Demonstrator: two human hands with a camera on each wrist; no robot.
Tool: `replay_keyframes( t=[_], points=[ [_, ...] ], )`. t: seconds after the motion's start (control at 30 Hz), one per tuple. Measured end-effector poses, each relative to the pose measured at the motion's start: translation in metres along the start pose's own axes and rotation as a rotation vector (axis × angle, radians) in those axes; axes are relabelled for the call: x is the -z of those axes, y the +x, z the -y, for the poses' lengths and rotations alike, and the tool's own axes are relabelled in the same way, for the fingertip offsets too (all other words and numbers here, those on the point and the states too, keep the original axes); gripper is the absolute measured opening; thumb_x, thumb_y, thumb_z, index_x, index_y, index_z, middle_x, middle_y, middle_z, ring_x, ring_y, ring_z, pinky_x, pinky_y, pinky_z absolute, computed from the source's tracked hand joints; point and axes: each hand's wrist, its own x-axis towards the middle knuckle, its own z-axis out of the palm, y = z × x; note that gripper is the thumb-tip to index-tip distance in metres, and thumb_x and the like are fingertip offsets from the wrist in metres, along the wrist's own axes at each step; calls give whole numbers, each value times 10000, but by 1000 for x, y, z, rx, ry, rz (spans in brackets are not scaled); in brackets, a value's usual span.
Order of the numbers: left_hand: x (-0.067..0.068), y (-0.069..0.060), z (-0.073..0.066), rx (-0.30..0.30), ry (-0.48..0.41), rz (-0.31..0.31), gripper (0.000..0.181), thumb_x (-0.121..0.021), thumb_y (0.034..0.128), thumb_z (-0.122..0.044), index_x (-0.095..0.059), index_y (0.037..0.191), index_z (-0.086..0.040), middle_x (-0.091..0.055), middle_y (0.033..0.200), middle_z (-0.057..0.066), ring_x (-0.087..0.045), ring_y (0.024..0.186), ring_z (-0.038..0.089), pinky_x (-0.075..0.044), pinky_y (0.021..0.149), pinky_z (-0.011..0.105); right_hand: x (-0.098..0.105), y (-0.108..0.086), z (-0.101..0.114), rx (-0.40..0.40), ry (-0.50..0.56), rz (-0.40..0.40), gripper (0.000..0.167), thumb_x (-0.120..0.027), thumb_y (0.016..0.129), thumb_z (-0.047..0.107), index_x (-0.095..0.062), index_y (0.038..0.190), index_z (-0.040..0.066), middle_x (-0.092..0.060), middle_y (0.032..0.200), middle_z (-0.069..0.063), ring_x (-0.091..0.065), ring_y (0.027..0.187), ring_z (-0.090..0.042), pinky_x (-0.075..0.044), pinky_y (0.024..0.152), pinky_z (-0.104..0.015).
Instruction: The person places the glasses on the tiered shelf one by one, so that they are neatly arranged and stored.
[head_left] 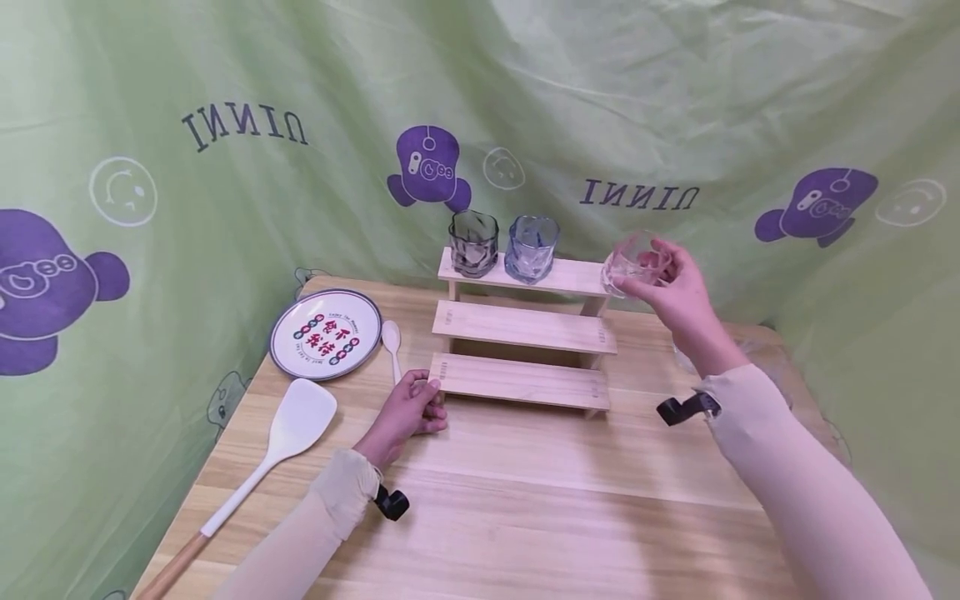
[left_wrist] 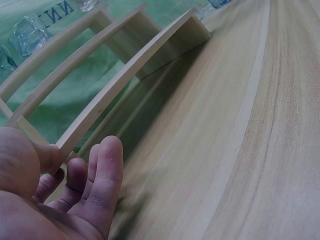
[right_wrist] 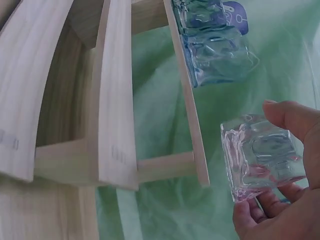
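Observation:
My right hand (head_left: 686,296) grips a clear, wavy-sided glass (head_left: 633,260) by its sides, beside the right end of a three-step wooden rack (head_left: 525,323). In the right wrist view, a gap shows between this glass (right_wrist: 260,155) and the top shelf's edge. On that top shelf, a grey glass (head_left: 474,246) stands at the left with a blue glass (head_left: 532,250) next to it. My left hand (head_left: 408,408) is at the left end of the lowest step; the left wrist view shows thumb and index finger pinching that step's edge (left_wrist: 100,105), other fingers loosely bent.
A patterned round plate (head_left: 326,333), a small white spoon (head_left: 392,340) and a white spatula (head_left: 300,417) with a wooden handle lie left of the rack. Behind my right forearm, transparent items (head_left: 684,358) are partly hidden. A green printed curtain (head_left: 525,100) surrounds the wooden table (head_left: 510,517).

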Motion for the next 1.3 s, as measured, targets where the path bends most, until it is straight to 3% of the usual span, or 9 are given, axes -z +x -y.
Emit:
replay_keyframes(
  t=[0.2,0.47,0.97,1.3],
  points=[
    [-5,-1,2,1,-10,-12,337,-539,1071,-215,-418,1359,-87,-603,998,150,-650,724,207,-643,695,390,-19,14,7,-8,11,53,1007,-890,810,251,-270,1592,112,-483,1478,-138,-480,1287,-256,-478,1056,-287],
    [-8,1,1,-3,15,14,379,-540,1072,-248,-404,1390,-94,-600,1046,174,-653,766,215,-642,745,407,-31,20,7,-25,14,84,1023,-897,798,203,-261,1594,119,-484,1482,-112,-468,1318,-264,-432,1113,-329],
    [-6,-1,-5,2,-7,15,319,-524,1079,-230,-387,1327,-85,-570,969,122,-652,765,230,-641,747,418,-29,26,11,-5,-19,179,1072,-874,828,248,-163,1623,134,-373,1578,-130,-365,1429,-287,-330,1189,-379],
    [0,-2,-3,13,-2,28,397,-519,1081,-250,-355,1403,-85,-563,1009,142,-649,770,225,-639,748,415,-21,23,6,-17,69,222,1072,-833,858,109,-91,1631,127,-203,1648,-163,-245,1492,-296,-254,1217,-345]
  ],
)
